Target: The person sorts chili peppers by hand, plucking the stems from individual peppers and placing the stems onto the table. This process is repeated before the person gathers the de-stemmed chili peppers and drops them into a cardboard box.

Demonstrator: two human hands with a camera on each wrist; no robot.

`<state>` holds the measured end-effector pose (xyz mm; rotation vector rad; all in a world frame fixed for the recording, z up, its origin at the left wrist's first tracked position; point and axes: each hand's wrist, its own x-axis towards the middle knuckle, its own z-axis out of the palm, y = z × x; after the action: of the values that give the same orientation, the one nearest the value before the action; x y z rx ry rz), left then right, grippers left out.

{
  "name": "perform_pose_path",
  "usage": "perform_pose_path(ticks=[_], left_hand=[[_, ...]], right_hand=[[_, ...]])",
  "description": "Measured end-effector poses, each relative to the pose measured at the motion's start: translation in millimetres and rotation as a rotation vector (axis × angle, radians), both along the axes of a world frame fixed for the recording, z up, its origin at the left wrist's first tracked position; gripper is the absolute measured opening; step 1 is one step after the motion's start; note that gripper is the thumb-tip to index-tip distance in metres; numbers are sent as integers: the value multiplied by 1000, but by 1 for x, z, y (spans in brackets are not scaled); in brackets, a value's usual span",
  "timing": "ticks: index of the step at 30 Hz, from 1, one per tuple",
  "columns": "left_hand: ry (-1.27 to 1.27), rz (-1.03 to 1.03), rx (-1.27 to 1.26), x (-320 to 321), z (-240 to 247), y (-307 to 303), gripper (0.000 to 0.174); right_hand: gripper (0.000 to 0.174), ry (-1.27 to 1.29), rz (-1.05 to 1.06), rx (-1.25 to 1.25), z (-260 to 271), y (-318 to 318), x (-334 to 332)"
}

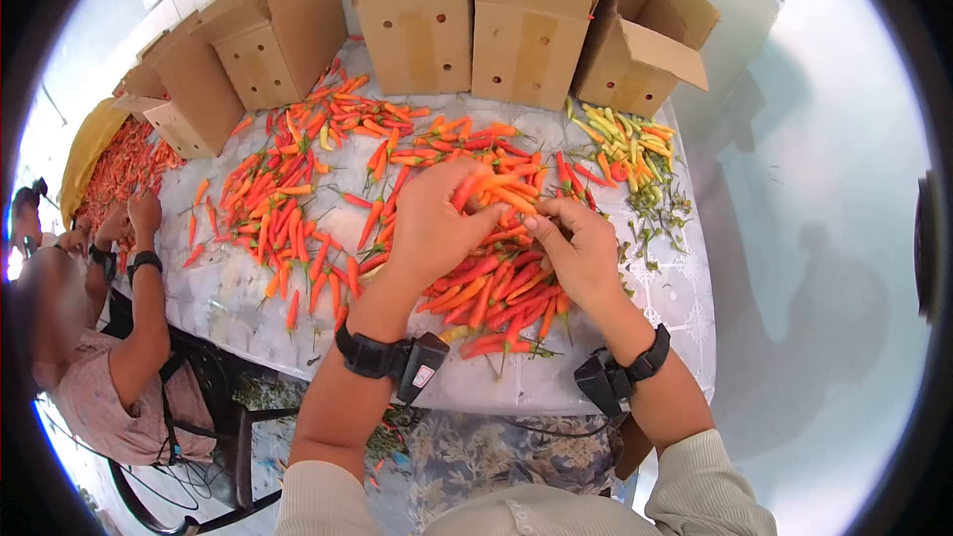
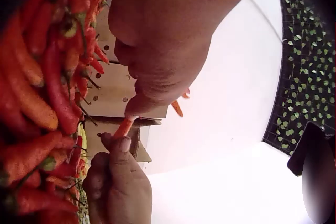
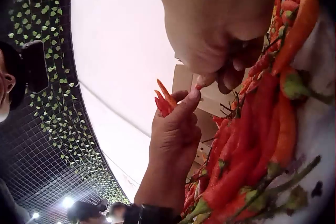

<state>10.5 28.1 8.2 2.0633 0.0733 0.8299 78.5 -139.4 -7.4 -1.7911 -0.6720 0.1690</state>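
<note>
My left hand [image 1: 434,221] grips several orange-red chili peppers [image 1: 504,189] above the table. In the right wrist view, the pointed ends of the held peppers [image 3: 167,99] stick out past the left hand's fingers. My right hand [image 1: 583,250] meets it from the right, its thumb and finger pinching the stem end of one pepper. That orange pepper [image 2: 124,128] spans the two hands in the left wrist view. Right below both hands lies a heap of red and orange chili peppers [image 1: 491,288], many with green stems.
More chili peppers [image 1: 283,203] spread over the table's left side. Yellow-green peppers [image 1: 625,136] and loose green stems [image 1: 657,213] lie at the right. Cardboard boxes [image 1: 526,35] line the back edge. Another person [image 1: 109,377] sits at the left beside a red pepper pile [image 1: 119,174].
</note>
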Motion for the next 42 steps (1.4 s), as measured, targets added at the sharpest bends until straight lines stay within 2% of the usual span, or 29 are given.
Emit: perform_pose_path(ticks=[3,5,8,12,17,20,21,24,28,29,32,34,36,39,42], left_hand=[[74,49,-262,-2,9,-2,34],[68,43,-394,1,5,3,35],[-6,-144,-666,2,6,-8,34],[135,-320,-652,7,-7,-16,25],[205,-352,-789,5,-6,-14,17],[262,-486,-905,-1,-4,-8,20],[228,-512,-936,1,-7,-10,15],[238,-616,-1096,0,-5,-10,18],[257,-659,-1212,0,-4,-6,19],[241,-619,-1256,-1,-2,-5,19],[83,-759,-1342,-1,-2,16,19],[70,-618,-1339,-2,1,25,17],[-10,-511,-1368,-3,7,22,16],[-26,-507,-1458,-4,-1,29,13],[7,-412,-1457,0,2,36,12]], right_hand=[[19,34,-13,-37,-5,-1,4],[18,157,-52,31,3,-1,2],[17,230,-47,114,7,2,-3],[16,213,108,160,6,5,-13],[10,-69,46,7,3,2,-9],[7,-214,58,7,3,2,-14],[7,-257,61,19,6,3,-14],[7,-143,107,19,15,1,-19],[7,-245,162,108,5,2,-15],[9,-363,118,127,-4,4,-10],[13,-83,-190,-11,17,-3,-14],[18,-218,-351,118,11,-17,16],[22,-230,-561,285,4,-28,48],[24,-1038,-851,-255,-2,-36,66],[25,-674,-403,-182,0,-20,43]])
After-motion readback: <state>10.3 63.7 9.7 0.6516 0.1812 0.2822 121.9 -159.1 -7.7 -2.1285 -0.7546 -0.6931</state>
